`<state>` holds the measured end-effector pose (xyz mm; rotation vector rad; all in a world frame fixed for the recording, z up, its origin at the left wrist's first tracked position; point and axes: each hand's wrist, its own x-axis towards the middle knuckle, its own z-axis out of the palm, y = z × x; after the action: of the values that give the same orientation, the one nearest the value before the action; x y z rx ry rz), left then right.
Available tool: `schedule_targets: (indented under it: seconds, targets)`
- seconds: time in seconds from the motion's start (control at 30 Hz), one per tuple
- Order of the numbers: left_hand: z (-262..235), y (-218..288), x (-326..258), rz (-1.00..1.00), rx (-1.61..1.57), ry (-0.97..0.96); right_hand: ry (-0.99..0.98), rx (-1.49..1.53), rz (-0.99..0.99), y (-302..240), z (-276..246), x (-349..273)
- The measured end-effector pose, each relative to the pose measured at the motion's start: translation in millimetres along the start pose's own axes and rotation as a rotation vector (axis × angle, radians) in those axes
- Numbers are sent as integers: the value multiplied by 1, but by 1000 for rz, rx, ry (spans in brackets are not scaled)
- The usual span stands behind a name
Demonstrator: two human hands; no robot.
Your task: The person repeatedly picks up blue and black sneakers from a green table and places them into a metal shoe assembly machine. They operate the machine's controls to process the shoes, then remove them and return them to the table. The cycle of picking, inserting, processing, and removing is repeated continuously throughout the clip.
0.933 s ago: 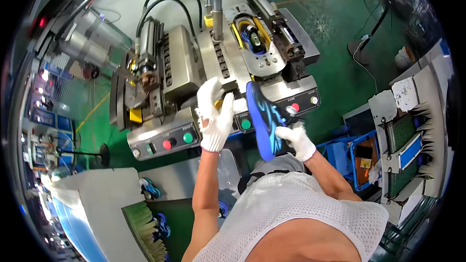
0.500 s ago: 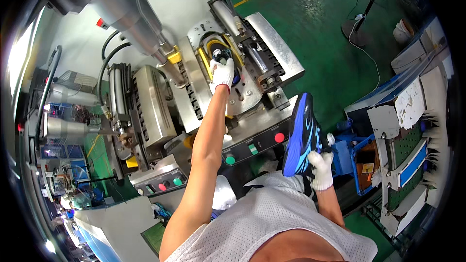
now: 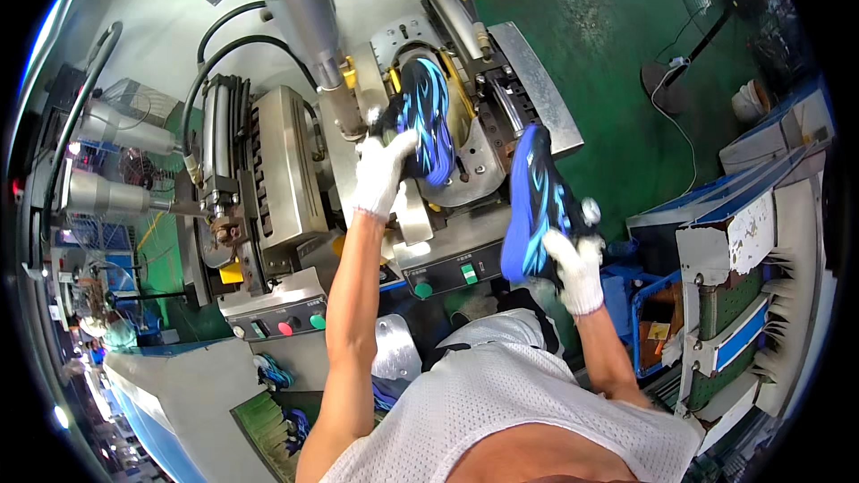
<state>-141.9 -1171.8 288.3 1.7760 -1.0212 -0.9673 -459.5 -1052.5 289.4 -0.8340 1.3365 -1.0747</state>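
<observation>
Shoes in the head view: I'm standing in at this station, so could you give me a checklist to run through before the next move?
1. Left hand grips its shoe: ok.
2. Right hand grips the second shoe: ok.
3. White gloves on both hands: ok.
4. Held shoe lifted free of the metal cradle: cannot tell; the two overlap in this view.
5. Green button on the nearer panel uncovered: ok.
6. Machine switched off: cannot tell; nothing visible settles it.
</observation>
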Motion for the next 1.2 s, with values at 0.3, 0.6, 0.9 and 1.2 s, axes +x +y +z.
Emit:
schedule_targets:
  seconds: [0.3,0.6,0.9,1.2]
  targets:
    - [-105,-100,-267,74,50,-11,-289,-907,-301,-54,199,241]
    - [-113,-284,-451,-1026,355,509,-108,-1148,-595,57,241,314]
    - [-43,-439,-434,-963,382,774,-535,-1413,-369,-14,227,202]
    - [-65,-395,-433,-721,32,752,-757,-1516,-1000,187,170,-44]
